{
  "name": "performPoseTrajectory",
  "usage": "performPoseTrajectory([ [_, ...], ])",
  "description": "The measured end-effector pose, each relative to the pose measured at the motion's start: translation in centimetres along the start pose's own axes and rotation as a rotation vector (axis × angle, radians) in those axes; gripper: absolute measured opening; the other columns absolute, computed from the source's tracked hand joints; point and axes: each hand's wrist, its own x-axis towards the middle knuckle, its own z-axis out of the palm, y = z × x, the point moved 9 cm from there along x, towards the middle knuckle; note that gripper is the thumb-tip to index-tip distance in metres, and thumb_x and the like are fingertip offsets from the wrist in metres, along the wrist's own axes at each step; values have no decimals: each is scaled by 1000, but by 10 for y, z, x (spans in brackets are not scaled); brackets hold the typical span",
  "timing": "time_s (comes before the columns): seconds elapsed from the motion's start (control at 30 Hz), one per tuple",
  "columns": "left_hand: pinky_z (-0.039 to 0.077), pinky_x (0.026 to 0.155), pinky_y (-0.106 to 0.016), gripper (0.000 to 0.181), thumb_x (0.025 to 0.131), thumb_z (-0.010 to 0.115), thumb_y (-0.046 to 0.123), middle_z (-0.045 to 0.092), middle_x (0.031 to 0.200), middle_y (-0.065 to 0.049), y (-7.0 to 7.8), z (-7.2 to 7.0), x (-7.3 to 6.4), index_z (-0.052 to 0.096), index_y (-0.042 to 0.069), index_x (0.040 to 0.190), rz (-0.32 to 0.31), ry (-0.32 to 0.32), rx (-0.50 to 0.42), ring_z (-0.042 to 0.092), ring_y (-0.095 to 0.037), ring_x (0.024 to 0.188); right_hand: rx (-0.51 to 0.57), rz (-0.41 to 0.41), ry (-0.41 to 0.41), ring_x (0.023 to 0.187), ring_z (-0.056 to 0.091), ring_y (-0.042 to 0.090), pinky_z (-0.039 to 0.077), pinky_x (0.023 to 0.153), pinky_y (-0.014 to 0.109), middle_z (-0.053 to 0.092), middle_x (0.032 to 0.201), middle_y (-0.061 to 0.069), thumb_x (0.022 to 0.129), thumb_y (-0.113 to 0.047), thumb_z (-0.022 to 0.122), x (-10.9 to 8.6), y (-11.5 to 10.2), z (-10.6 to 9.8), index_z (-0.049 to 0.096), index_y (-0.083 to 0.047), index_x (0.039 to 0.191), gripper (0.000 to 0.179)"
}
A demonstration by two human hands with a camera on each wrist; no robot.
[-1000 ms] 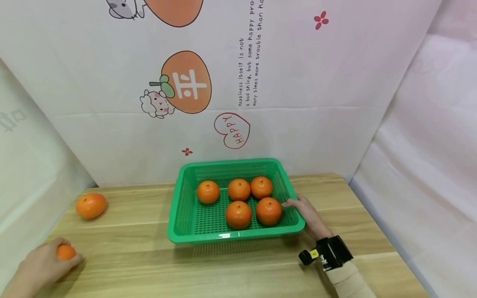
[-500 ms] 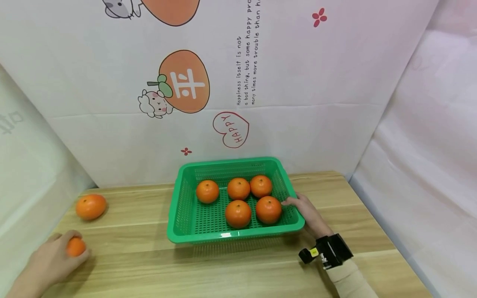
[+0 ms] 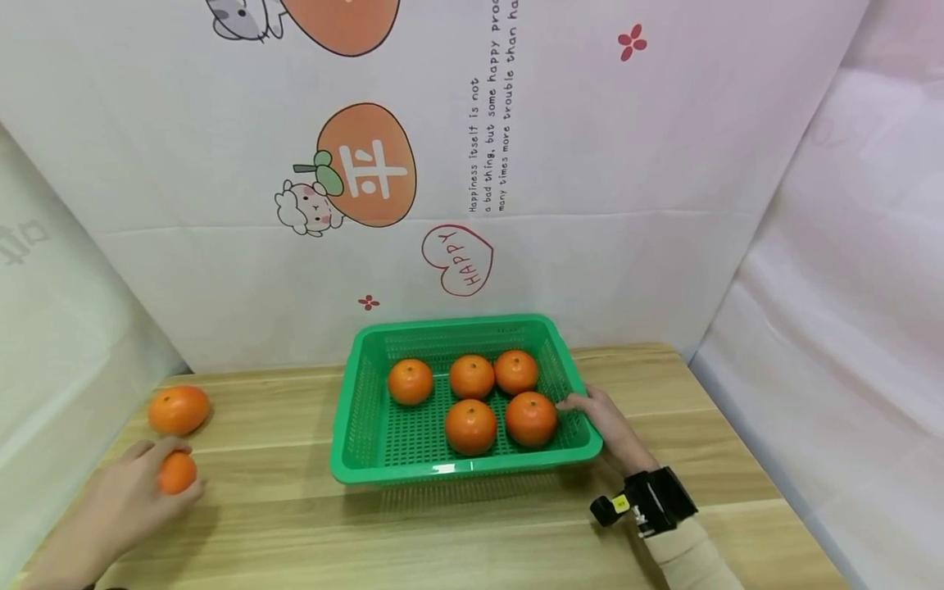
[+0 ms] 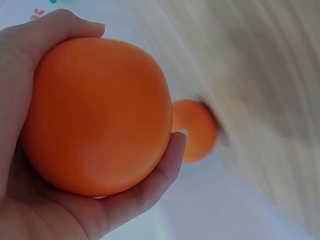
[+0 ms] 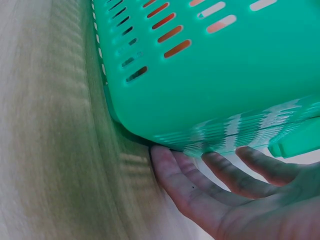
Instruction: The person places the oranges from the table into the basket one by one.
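My left hand (image 3: pixel 129 500) grips an orange (image 4: pixel 100 120) at the table's left side, thumb and fingers wrapped round it. Just beyond it a second orange (image 3: pixel 179 410) rests on the table, partly overlapped by a finger in the left wrist view. A green plastic basket (image 3: pixel 465 468) with slotted walls stands mid-table, holding several oranges (image 3: pixel 471 427) towards its right half. With the thumb over the rim and fingers under the outer wall, my right hand (image 3: pixel 614 426) holds the basket's right side. In the right wrist view those fingertips (image 5: pixel 165 157) meet its lower edge.
The wood-grained table (image 3: pixel 280 524) ends at a white printed cloth (image 3: pixel 590 246) behind the basket. White cloth also hangs on both sides. A black strap with a small camera (image 3: pixel 656 501) sits on the right wrist.
My left hand has moved right and away from me with the orange, closer to the one on the table. My right hand and the basket have stayed put.
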Motion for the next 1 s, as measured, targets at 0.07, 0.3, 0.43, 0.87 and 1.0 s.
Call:
performPoseTrajectory([
  [0.07, 40, 60, -29, 36, 86, 79, 26, 67, 104, -16, 7, -4, -1, 65, 9, 114, 9, 20, -19, 56, -17, 72, -1, -5, -7, 141, 51, 33, 54, 104, 38, 37, 166, 28, 96, -18, 55, 0, 0, 1, 24, -1, 165, 77],
  [0.3, 35, 60, -24, 32, 83, 81, 23, 65, 103, -5, 42, -20, 1, 65, 17, 110, 98, 98, -32, 48, -9, 71, 3, -7, 0, 140, 53, 32, 55, 104, 38, 38, 165, 28, 97, -18, 55, -1, -2, 1, 26, -2, 165, 76],
  [0.43, 39, 57, -24, 36, 83, 82, 25, 66, 111, -15, 60, -25, 5, 66, 10, 112, 137, 98, -6, 54, -13, 72, 1, -5, -3, 142, 50, 32, 54, 106, 39, 37, 166, 27, 97, -17, 55, -1, -2, 1, 25, -2, 166, 77],
  [0.87, 41, 55, -23, 40, 80, 87, 24, 65, 109, -12, 98, -45, 10, 69, 10, 113, 220, 153, -15, 54, -12, 75, 9, -1, -2, 144, 49, 35, 53, 106, 40, 36, 167, 26, 96, -18, 55, 1, 0, -1, 23, -4, 167, 79],
  [1.0, 44, 54, -24, 45, 83, 86, 30, 66, 114, -17, 107, -43, 16, 70, 9, 119, 202, 82, 2, 58, -16, 77, 8, -4, -8, 141, 51, 34, 54, 105, 40, 36, 166, 27, 96, -18, 55, 0, 0, 0, 23, -3, 166, 78],
])
